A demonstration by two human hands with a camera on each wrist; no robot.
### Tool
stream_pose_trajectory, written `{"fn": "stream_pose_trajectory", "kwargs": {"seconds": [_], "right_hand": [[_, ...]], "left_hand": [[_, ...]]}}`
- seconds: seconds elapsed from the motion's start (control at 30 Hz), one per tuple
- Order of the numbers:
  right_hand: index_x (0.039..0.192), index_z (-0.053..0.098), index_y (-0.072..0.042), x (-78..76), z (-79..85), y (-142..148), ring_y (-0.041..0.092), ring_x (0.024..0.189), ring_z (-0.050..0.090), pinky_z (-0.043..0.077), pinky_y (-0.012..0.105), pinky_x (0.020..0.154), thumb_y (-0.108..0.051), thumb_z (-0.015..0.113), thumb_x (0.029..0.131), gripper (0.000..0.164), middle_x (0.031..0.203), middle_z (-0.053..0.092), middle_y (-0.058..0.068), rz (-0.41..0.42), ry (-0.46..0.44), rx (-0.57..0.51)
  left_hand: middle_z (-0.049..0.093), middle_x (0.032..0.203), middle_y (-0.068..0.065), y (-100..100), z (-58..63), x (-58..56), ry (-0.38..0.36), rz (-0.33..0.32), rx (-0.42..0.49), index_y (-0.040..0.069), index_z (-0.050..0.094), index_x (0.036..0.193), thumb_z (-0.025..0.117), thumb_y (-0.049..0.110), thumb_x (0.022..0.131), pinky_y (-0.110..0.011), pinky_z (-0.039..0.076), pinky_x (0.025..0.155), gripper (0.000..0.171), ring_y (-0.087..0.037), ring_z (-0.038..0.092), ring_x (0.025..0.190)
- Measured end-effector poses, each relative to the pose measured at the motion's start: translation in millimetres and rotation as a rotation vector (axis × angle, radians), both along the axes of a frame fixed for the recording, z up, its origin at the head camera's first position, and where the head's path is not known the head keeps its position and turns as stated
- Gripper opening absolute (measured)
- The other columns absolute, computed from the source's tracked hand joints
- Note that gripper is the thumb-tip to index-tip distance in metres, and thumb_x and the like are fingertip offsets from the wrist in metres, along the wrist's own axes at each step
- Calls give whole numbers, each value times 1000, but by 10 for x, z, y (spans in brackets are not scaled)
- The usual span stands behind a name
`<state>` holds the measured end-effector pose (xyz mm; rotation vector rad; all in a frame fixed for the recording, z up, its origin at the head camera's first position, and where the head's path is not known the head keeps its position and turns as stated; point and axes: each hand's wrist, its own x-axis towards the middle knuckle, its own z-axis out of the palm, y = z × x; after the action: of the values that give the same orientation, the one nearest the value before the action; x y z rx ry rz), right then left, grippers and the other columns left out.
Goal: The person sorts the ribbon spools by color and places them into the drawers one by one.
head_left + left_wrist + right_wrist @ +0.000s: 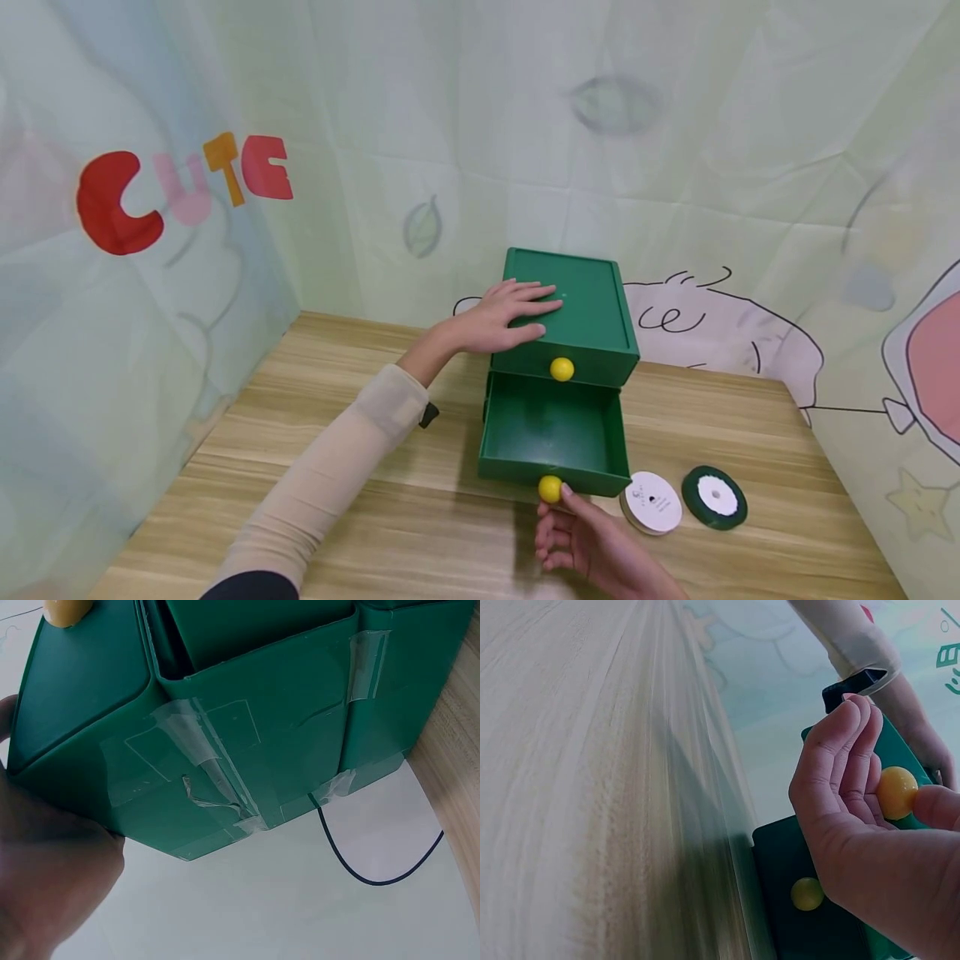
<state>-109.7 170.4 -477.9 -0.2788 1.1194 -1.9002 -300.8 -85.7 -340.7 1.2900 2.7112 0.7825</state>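
A green drawer cabinet (581, 292) stands on the wooden table, one drawer (510, 471) pulled out below its top drawer and the green inside showing. With fingers spread, my left hand (504, 318) rests flat on the cabinet's top. My right hand (600, 546) pinches the yellow knob (550, 489) of the pulled-out drawer between thumb and fingers. Another yellow knob (562, 369) sits on the closed top drawer, and a lower yellow knob (807, 894) shows in the right wrist view. Clear tape (184, 731) joins the cabinet's sections in the left wrist view.
A white-faced spool (652, 503) lies just right of the pulled-out drawer. Beside it is a dark green ribbon roll (715, 497) with a white centre. A printed cloth backdrop (435, 125) rises behind the wooden table (360, 525) and at both sides.
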Motion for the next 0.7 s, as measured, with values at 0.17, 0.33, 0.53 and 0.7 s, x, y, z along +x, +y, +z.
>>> {"fn": "stream_pose_trajectory", "kwargs": {"seconds": [0.17,0.33,0.53,0.7], "right_hand": [[121,62,-16,6,0,4,12,102,68,57,30,95,-42,27,118,43,109,71,-2,2,-7,0],[121,62,-16,8,-6,6,12,103,68,57,30,96,-43,28,118,43,110,71,-2,4,-13,-6],[121,62,-16,19,0,2,12,103,68,57,30,96,-42,28,118,42,109,71,-2,-1,-20,-7],[121,62,-16,19,5,-6,12,103,68,57,30,96,-42,28,118,42,109,71,-2,0,-18,-4]], "left_hand": [[29,174,-12,1,-7,-6,-4,-4,-3,9,42,163,51,31,111,-48,-1,133,57,-32,17,164],[29,174,-12,0,-18,-13,-3,-3,-3,10,42,163,51,31,111,-47,-1,133,57,-32,17,164],[29,174,-12,-1,-16,-15,-5,-6,2,10,42,163,52,31,111,-47,-2,133,57,-32,17,164],[28,175,-11,-14,-9,-14,-4,2,-4,11,42,164,52,31,111,-48,-2,133,57,-31,16,164]]}}
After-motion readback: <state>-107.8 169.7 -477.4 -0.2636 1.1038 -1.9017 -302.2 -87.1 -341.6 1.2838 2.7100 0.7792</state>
